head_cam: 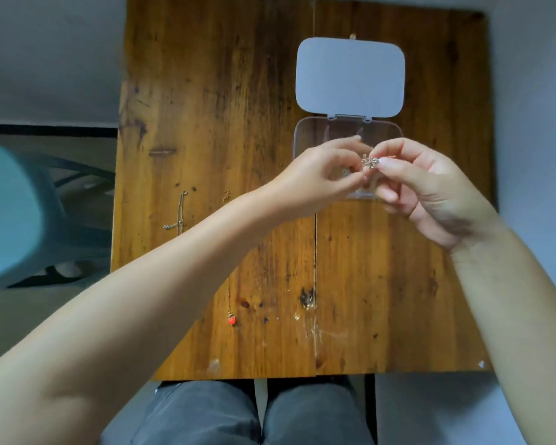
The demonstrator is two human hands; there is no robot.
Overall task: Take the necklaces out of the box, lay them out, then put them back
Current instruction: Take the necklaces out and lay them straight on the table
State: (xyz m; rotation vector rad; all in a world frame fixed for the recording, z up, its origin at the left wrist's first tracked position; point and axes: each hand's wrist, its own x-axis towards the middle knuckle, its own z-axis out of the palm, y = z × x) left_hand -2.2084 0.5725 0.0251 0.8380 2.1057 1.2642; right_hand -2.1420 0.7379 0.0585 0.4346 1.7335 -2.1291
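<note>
A clear plastic box (308, 133) lies open on the wooden table, its pale lid (350, 77) folded back behind it. Just above the box, my left hand (318, 179) and my right hand (430, 191) pinch a small silver necklace (369, 162) between their fingertips. Most of its chain is hidden by my fingers. A silver necklace (178, 213) lies stretched out at the table's left. To its right lies a thin gold chain with a red pendant (231, 320), partly hidden under my left forearm.
The wooden table (270, 91) is narrow, with edges close on both sides. A teal chair (13, 216) stands to the left. My knees in grey trousers (225, 412) sit below the near edge.
</note>
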